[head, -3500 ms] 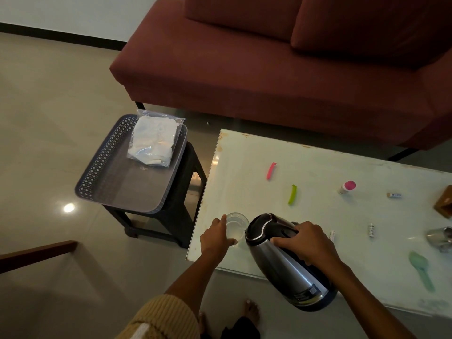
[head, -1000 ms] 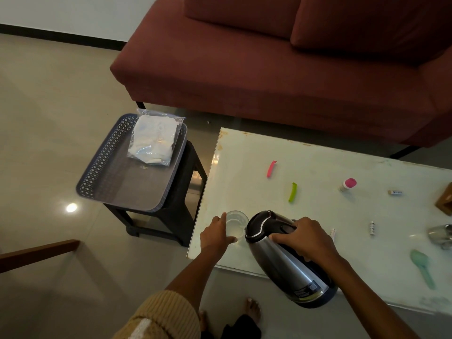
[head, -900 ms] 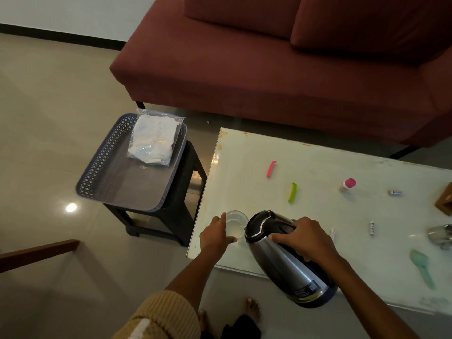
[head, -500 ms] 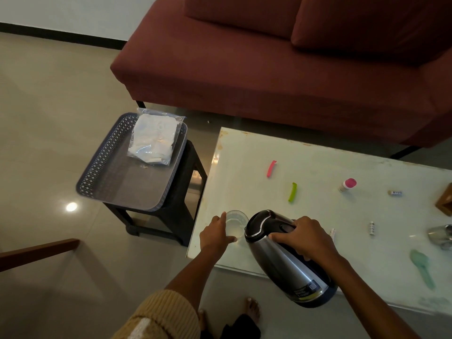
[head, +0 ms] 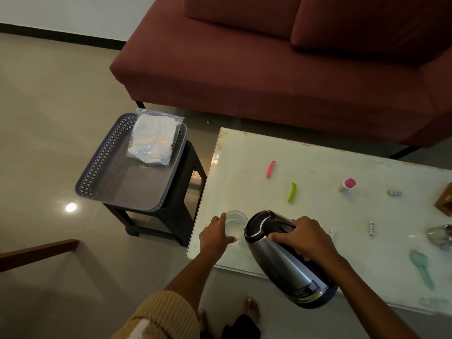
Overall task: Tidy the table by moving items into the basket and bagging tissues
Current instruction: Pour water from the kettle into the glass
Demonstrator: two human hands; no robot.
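My right hand [head: 303,237] grips the handle of a steel kettle [head: 283,260], tilted with its black lid toward a clear glass [head: 235,222]. My left hand [head: 215,237] wraps around the near side of that glass at the table's front left corner. A grey lattice basket [head: 102,165] rests on a black stool to the left, with a clear bag of white tissues [head: 154,139] lying at its far end.
On the glass table [head: 330,165] lie a pink clip [head: 270,169], a green clip [head: 292,192], a pink-capped bottle [head: 346,185], small tubes, a steel cup [head: 441,234] and a teal spoon [head: 422,266]. A red sofa [head: 269,64] stands behind.
Nothing much has moved; both hands hold the same pose, with the kettle still tipped at the glass.
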